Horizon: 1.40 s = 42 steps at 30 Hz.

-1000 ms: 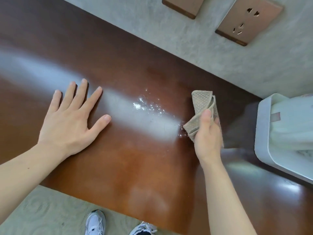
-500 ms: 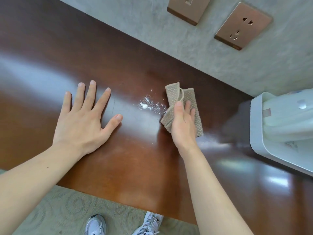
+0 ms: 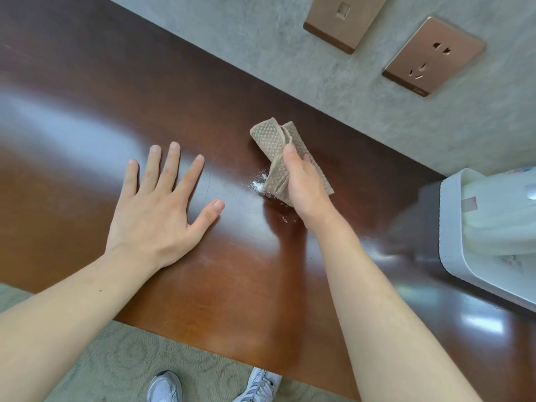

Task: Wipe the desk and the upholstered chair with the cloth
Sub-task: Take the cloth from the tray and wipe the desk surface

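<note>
Cloth (image 3: 277, 146) folded, on the surface (image 3: 87, 97) mid-desk, edge on white crumbs (image 3: 258, 184). Soft, light, floppy; best gripped bunched at the fold. Right hand (image 3: 304, 184) fingers curled round it. Left hand (image 3: 156, 204) fingers splayed flat, holding nothing.

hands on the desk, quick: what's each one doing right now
Left hand: open, fingers spread, flat on the desk.
Right hand: holds the folded cloth against the desk.
</note>
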Each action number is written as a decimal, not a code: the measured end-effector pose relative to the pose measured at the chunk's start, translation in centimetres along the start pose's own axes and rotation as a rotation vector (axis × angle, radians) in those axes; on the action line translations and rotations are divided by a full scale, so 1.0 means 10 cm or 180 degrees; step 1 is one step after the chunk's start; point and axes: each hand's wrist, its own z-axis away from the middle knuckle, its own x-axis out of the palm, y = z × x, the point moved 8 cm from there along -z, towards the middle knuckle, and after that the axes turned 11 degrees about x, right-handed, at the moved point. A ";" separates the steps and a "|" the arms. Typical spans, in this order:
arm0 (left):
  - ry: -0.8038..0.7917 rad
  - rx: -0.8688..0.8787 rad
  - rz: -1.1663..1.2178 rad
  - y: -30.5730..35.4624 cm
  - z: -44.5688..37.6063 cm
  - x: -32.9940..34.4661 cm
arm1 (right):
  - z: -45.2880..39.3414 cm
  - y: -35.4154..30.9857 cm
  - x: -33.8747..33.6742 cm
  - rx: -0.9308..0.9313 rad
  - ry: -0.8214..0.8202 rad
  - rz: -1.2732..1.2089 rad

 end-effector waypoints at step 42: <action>0.0080 -0.0065 0.0198 -0.04 0.00 0.00 | 0.87 0.73 -0.09 0.0580 0.0724 0.0169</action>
